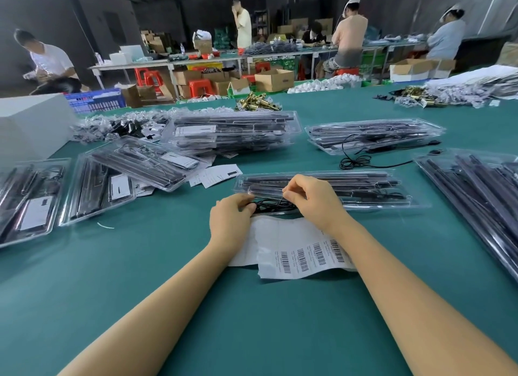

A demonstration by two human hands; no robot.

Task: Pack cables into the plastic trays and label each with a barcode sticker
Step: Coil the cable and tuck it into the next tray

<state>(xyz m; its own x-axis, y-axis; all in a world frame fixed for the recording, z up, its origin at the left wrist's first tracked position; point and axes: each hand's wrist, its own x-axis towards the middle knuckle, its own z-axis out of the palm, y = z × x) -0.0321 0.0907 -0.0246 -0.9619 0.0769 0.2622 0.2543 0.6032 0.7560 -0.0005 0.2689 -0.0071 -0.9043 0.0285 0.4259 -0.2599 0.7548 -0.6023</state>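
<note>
Clear plastic tray (364, 189) holding black rods lies on the green table (140, 263), its near edge under both hands; left hand (231, 216) and right hand (311, 199) each have fingers curled round a coiled black cable (273, 204) at the tray's near-left corner. White barcode sticker sheet (302, 252) lies flat just before the tray, partly under the wrists. Filled trays: one stack (232, 132) behind, a second stack (372, 134) to the right with a loose cable (364, 157) in front, others (95, 185) at left.

Clear plastic tray (364, 190) of black rods lying flat, coiled black cable (273, 204) at its near edge, barcode sticker sheet (297, 249) just in front
</note>
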